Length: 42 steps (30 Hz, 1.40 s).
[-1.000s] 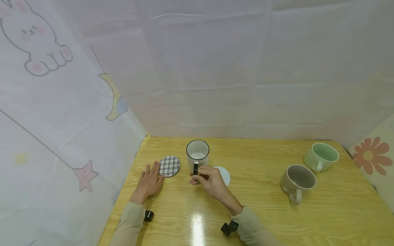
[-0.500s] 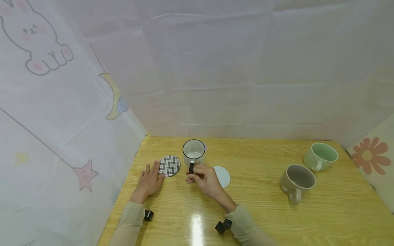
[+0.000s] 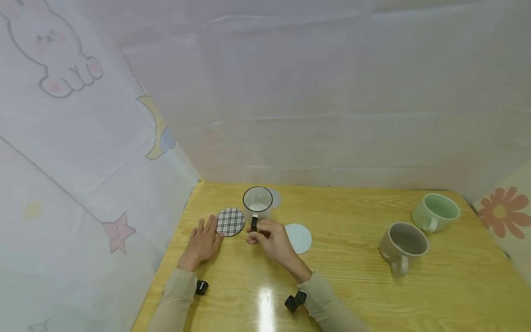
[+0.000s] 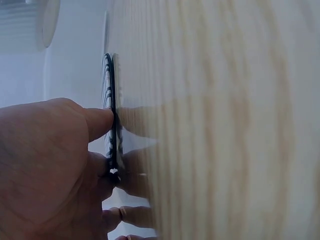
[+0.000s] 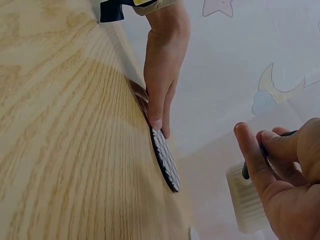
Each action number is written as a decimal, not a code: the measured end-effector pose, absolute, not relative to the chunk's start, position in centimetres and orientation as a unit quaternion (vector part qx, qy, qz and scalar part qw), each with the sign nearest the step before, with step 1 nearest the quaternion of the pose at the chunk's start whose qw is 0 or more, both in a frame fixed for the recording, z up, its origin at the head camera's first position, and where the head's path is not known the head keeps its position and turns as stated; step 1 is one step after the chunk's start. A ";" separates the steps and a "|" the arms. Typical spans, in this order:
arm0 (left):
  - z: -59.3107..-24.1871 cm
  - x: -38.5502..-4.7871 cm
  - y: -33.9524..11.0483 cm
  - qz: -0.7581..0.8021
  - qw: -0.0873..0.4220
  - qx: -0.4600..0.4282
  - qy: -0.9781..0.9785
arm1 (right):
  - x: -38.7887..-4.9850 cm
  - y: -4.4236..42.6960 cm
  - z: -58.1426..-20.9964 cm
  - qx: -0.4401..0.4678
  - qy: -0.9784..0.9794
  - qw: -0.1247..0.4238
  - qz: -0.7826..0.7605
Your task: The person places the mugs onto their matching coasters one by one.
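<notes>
On the wooden table (image 3: pixel 340 290) I find two hands at work: the left hand (image 3: pixel 201 243) lies with fingers extended, touching the edge of the plaid coaster (image 3: pixel 230 222); the right hand (image 3: pixel 273 240) is clamped on the handle (image 3: pixel 254 224) of the white cup (image 3: pixel 258 203). Over the last second I logged the cup shifting left, now beside that coaster, exposing a pale disc (image 3: pixel 275 198) behind. I judge the carry unfinished, the gap much reduced.
</notes>
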<state>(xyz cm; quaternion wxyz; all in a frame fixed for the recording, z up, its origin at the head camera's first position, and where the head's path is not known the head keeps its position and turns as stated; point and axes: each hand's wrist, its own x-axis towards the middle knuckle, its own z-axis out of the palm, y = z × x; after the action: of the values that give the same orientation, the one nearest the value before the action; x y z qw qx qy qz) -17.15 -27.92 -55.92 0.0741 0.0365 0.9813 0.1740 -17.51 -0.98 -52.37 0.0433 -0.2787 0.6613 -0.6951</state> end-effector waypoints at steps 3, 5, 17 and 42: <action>-56.0 -17.2 -27.9 0.167 0.073 0.038 0.982 | -17.7 -1.3 -52.3 -0.272 0.658 0.051 -0.701; -56.0 -17.1 -27.9 0.167 0.079 0.035 0.982 | -17.8 -1.5 -52.3 -0.269 0.657 0.057 -0.702; -56.3 -17.0 -27.8 0.186 0.072 0.036 0.979 | -18.2 -2.7 -52.3 -0.265 0.656 0.054 -0.704; -56.4 -17.6 -28.1 0.173 0.071 0.042 0.981 | -19.1 -4.9 -53.5 -0.265 0.655 0.073 -0.703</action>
<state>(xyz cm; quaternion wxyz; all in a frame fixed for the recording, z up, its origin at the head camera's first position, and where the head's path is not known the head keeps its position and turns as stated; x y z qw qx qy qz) -17.59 -28.05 -56.37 0.0707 0.0420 0.9814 0.1734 -19.13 -4.92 -53.50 0.0732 -0.2652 0.6555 -0.7033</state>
